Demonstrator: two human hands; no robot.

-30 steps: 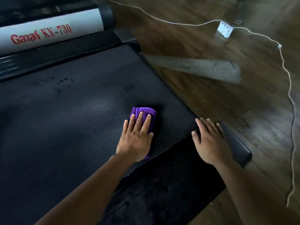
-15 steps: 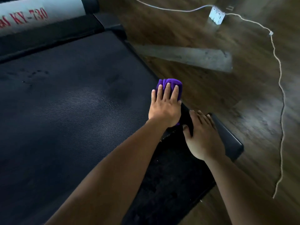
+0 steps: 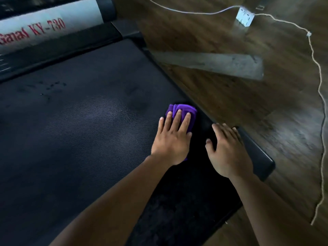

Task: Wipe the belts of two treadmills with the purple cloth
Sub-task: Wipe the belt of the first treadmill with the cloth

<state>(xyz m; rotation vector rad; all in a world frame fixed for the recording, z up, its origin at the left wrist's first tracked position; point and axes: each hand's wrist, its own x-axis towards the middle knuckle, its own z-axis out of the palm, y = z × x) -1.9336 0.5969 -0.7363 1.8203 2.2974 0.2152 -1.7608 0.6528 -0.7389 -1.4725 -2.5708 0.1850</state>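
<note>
Wood floor — treadmill, white cord (power strip).

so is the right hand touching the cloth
Apart. The head view shows a dark gap between the right hand and the cloth. Only the left hand is on the cloth, with its fingers lying flat across it.

The belt gives free room left of and beyond the left hand; 2 things bound it: the motor cover at the far end and the right hand (flat, just beside).
</note>
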